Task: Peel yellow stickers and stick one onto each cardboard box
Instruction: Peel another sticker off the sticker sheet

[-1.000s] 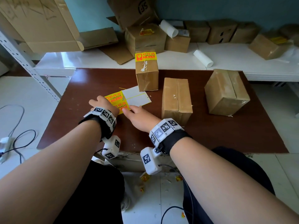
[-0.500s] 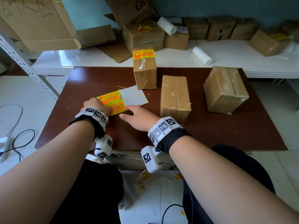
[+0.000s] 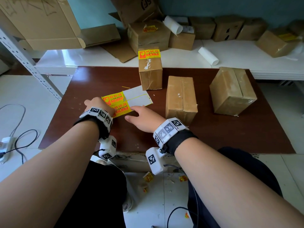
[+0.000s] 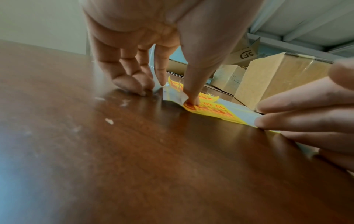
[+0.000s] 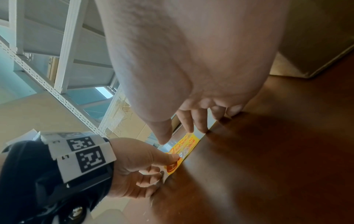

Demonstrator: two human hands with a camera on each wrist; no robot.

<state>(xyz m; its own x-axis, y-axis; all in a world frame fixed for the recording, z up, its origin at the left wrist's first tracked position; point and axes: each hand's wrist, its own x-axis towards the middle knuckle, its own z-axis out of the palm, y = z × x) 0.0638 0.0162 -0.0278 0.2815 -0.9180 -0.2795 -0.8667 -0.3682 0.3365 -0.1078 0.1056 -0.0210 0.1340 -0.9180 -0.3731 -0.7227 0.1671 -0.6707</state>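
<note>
A sticker sheet (image 3: 131,100) lies on the brown table (image 3: 213,137), with two yellow stickers (image 3: 115,97) on its left part and bare white backing on the right. My left hand (image 3: 97,104) pinches the sheet's near left corner: the thumb (image 4: 191,100) presses on a yellow sticker and curled fingers (image 4: 134,86) hold the lifted backing. My right hand (image 3: 141,114) lies with straight fingers (image 4: 296,119) on the sheet's near edge. Three cardboard boxes stand beyond. The far box (image 3: 150,74) has a yellow sticker (image 3: 148,54) on top. The middle box (image 3: 181,96) and right box (image 3: 232,91) show none.
A white shelf (image 3: 246,53) behind the table carries several more boxes and paper rolls (image 3: 208,55). A perforated metal rack post (image 3: 32,68) slants at the left. Cables and a power strip (image 3: 6,145) lie on the floor, with sticker scraps (image 3: 148,176) between my knees.
My right hand has moved from beside the left thumb to lie flat on the sheet's near edge. The sheet and left hand shifted slightly left.
</note>
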